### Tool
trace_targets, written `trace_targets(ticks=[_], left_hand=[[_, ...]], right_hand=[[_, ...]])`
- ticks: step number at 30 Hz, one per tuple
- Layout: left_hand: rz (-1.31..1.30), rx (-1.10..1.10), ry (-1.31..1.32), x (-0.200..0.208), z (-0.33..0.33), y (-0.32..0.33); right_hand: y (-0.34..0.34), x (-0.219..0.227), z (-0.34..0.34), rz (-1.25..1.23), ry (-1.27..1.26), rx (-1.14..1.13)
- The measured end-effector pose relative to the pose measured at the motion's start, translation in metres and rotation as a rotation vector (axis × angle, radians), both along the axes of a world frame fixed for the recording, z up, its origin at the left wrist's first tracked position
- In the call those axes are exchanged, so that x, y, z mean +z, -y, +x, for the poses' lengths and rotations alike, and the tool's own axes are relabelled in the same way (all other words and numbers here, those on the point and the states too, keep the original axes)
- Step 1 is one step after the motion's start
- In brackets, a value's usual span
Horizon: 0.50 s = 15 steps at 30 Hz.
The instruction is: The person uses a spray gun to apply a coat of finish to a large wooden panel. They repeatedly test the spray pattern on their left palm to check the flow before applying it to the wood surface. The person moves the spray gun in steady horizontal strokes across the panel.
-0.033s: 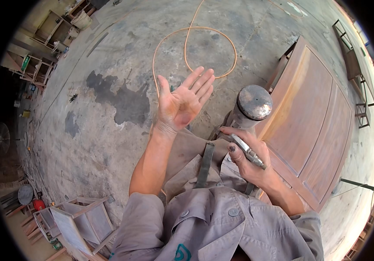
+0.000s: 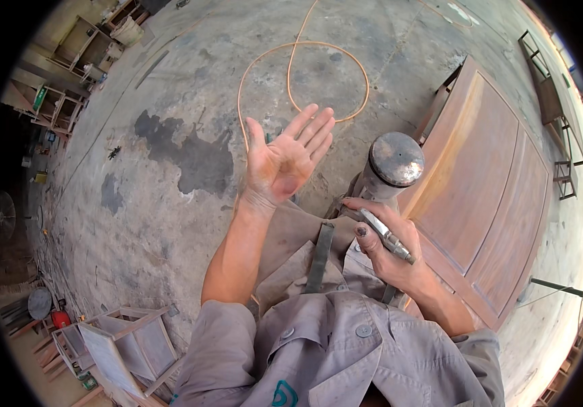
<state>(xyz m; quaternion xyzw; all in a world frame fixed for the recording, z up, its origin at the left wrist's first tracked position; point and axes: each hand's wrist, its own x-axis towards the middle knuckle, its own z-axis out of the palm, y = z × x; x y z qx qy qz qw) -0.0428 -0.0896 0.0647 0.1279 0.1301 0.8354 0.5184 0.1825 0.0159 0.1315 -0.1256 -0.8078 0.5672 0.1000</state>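
Observation:
My left hand (image 2: 282, 159) is raised in front of me with the palm up and the fingers stretched out. Nothing lies in it, and a reddish-brown smudge marks the palm. On the right, my right hand (image 2: 394, 244) is closed round the metal handle of a spray gun (image 2: 390, 239). The gun's round cup (image 2: 394, 163), with a worn grey lid, stands up beyond my fingers. Its nozzle end is hidden. Just right of the gun lies a large brown wooden panel (image 2: 471, 183) with recessed sections and a paler streak along one side.
An orange hose (image 2: 367, 81) loops over the stained concrete floor (image 2: 189, 258) ahead. Small pale wooden frames (image 2: 128, 342) stand at the lower left. Shelving (image 2: 78, 47) and a bucket (image 2: 127, 32) are at the far left. A dark bench (image 2: 556, 112) stands at the far right.

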Motion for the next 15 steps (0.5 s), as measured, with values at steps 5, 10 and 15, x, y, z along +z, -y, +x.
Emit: trace_targets(ticks=[5, 10, 15], left_hand=[[0.006, -0.008, 0.035, -0.002, 0.002, 0.0], [-0.004, -0.017, 0.029, -0.004, 0.004, 0.001], [-0.017, -0.033, 0.041, 0.004, 0.014, 0.0]], right_hand=[[0.001, -0.005, -0.001, -0.043, -0.025, -0.02], [-0.001, -0.002, -0.005, 0.024, -0.002, 0.005], [-0.003, -0.008, -0.008, -0.114, -0.022, -0.03]])
